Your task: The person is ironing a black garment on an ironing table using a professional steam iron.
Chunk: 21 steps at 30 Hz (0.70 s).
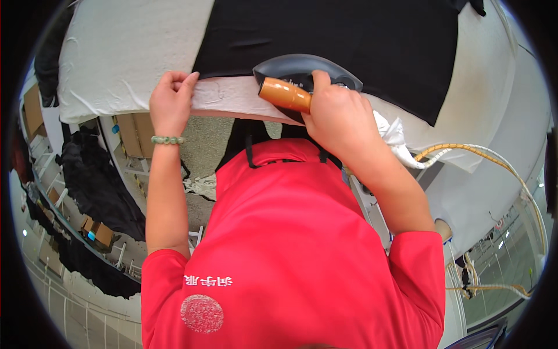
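Note:
A black garment (372, 35) lies spread over a white padded ironing board (133, 46). My right hand (343, 116) is wrapped round the orange-brown handle of a dark steam iron (308, 63), which rests across the garment's near edge. At the garment's near left corner, my left hand (173, 99) pinches the black cloth between thumb and fingers. The iron's soleplate is hidden beneath its body. Which part of the garment this is, I cannot tell.
A yellow-and-white hose (465, 146) and cord loop away at the right, beside a bunched white cloth (392, 136). Black garments (99, 174) hang at the left. Cardboard boxes (138, 134) stand below the board, and a pale cloth (200, 187) lies on the floor.

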### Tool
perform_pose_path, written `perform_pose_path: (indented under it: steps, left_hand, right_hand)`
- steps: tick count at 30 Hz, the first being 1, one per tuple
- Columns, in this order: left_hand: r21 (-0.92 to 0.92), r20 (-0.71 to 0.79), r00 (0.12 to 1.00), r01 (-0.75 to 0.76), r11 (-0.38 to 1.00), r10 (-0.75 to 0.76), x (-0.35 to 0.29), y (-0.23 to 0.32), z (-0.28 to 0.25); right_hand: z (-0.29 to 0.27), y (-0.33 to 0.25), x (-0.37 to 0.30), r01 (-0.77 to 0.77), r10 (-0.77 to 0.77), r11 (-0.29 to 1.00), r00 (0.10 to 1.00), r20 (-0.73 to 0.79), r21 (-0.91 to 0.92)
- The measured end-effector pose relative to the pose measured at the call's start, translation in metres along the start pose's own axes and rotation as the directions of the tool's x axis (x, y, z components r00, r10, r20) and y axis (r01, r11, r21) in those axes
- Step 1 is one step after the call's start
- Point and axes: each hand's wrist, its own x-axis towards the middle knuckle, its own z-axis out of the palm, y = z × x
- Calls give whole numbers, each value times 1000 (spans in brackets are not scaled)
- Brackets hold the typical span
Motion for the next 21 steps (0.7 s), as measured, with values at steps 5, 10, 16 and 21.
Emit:
perform_pose_path:
  steps: [5, 10, 16, 21]
  left_hand:
    - [19, -4, 1000, -25, 1000, 25, 0, -2, 1]
    - [69, -12, 999, -42, 997, 43, -4, -3, 0]
    - [205, 125, 983, -155, 966, 132, 9, 3, -21]
    - [-43, 254, 930, -265, 963, 267, 80, 26, -53]
  right_hand:
    - [-6, -15, -7, 56, -57, 998, 997, 42, 33]
    - [-10, -28, 1, 49, -41, 975, 998, -39, 218]
    - [-2, -87, 29, 42, -50, 958, 999, 20, 282]
    - [13, -127, 36, 37, -48, 954, 998, 30, 296]
